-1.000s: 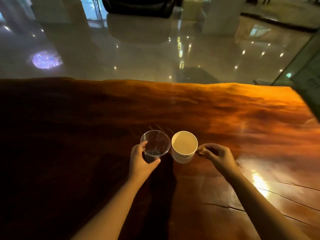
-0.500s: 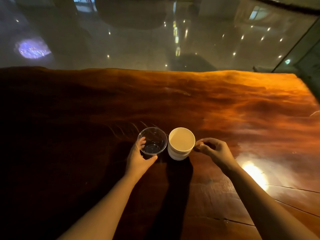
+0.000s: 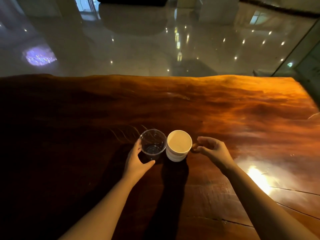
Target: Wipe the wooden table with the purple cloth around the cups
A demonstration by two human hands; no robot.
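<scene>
Two cups stand touching on the wooden table point(image 3: 225, 108): a clear plastic cup point(image 3: 152, 144), wrapped by the left hand point(image 3: 136, 161), and a white mug point(image 3: 179, 145), whose handle the right hand point(image 3: 213, 151) pinches. Glossy floor point(image 3: 138, 54) lies beyond. I see no purple cloth.

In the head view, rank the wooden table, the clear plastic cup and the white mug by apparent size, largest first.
1. Wooden table, far the largest.
2-3. White mug and clear plastic cup: side by side, about equally near, rims nearly alike. The mug's body shows more, but I would not rank them.
</scene>
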